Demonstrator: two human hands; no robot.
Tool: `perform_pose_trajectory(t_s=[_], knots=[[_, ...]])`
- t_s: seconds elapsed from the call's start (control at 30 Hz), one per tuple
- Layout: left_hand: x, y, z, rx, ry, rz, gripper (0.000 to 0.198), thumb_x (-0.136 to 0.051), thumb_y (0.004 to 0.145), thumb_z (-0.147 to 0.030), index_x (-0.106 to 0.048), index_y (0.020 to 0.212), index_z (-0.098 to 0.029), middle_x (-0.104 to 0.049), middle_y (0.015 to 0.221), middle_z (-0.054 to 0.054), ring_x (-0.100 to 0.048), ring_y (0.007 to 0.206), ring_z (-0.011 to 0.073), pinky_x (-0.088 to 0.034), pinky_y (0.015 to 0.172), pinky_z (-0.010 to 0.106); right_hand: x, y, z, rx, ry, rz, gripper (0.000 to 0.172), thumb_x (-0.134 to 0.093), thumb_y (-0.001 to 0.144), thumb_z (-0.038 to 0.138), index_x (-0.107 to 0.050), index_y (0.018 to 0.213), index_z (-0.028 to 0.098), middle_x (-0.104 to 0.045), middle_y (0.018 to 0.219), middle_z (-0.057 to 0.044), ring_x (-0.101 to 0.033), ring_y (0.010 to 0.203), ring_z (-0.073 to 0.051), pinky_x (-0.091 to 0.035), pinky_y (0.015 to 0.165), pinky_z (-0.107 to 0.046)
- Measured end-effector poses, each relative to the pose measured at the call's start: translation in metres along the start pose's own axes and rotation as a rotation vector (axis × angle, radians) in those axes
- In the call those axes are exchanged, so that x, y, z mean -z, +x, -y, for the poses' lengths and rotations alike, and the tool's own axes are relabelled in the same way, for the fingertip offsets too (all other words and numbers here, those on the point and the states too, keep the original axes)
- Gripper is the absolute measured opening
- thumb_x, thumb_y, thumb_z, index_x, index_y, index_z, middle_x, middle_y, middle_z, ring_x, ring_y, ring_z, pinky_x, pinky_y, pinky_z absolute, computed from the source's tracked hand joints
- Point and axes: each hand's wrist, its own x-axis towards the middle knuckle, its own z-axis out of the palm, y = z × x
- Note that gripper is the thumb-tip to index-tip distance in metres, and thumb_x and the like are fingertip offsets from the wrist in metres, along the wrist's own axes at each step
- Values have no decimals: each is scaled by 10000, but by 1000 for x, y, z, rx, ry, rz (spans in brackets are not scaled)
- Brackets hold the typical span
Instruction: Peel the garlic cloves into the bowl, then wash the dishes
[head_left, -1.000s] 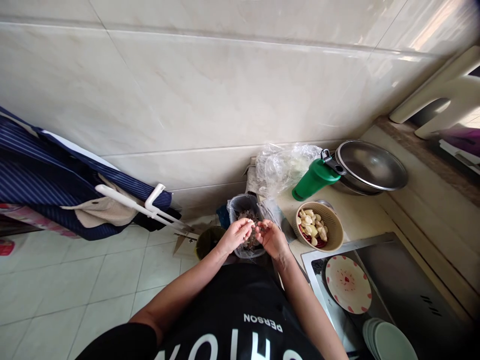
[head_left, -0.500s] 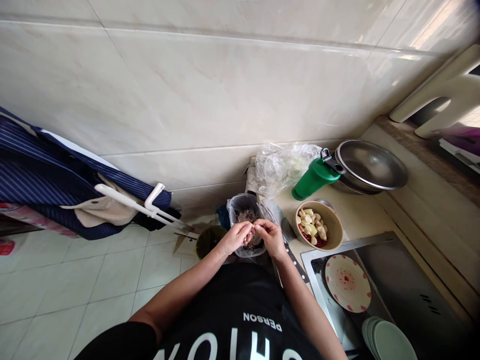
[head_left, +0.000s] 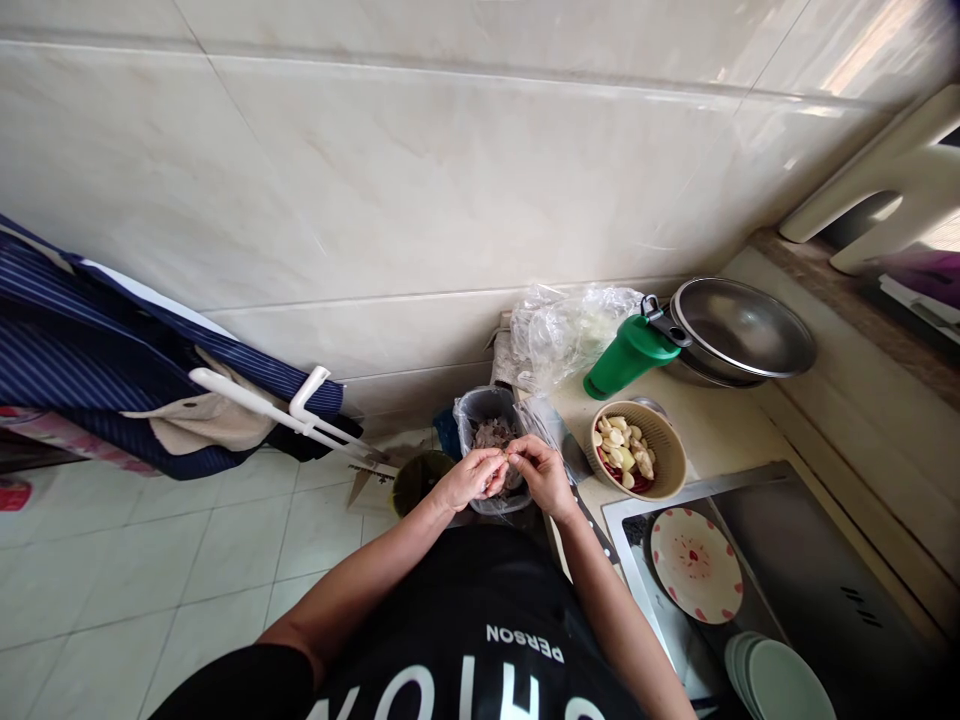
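My left hand and my right hand meet fingertip to fingertip above a lined waste bin. Between the pinched fingers is a small pale piece, apparently a garlic clove, mostly covered by the fingertips. Thin papery skins lie inside the bin under the hands. To the right of my right hand, a beige ribbed basket on the counter holds peeled garlic cloves over something red.
On the counter stand a green shaker bottle, crumpled clear plastic bags and metal bowls. A sink at the right holds a patterned plate and stacked pale dishes. Left are a white rack and hanging dark cloth.
The fingers have shifted very slightly around the small piece, both hands staying over the bin. Everything else looks the same.
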Motion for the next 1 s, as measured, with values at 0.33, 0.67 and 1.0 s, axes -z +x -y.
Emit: perform_pose_trajectory(t_s=[0.33, 0.67, 1.0], knots=[[-1, 5, 9, -77, 10, -151, 297, -455, 794, -347, -400, 559, -174, -371, 422, -57, -285, 365, 49, -172, 360, 174, -15, -2, 7, -115, 157, -98, 136, -620, 764, 337, -645, 758, 204, -600, 745, -20, -533, 709, -161, -431, 702, -285], [1, 7, 6, -154, 241, -256, 311, -400, 794, -256, -379, 496, -172, -399, 416, -42, -335, 394, 59, -260, 430, 192, -18, -3, 1, -96, 181, -95, 150, -622, 775, 293, -682, 893, 222, -621, 820, -19, -544, 761, -147, -427, 739, -269], [0, 6, 5, -124, 445, -255, 307, -390, 815, -272, -404, 525, -170, -409, 440, -45, -351, 413, 66, -271, 451, 193, -13, 3, 0, -336, 805, -234, 232, -715, 657, 284, -605, 851, 220, -518, 701, 35, -365, 513, -67, -310, 473, -201]])
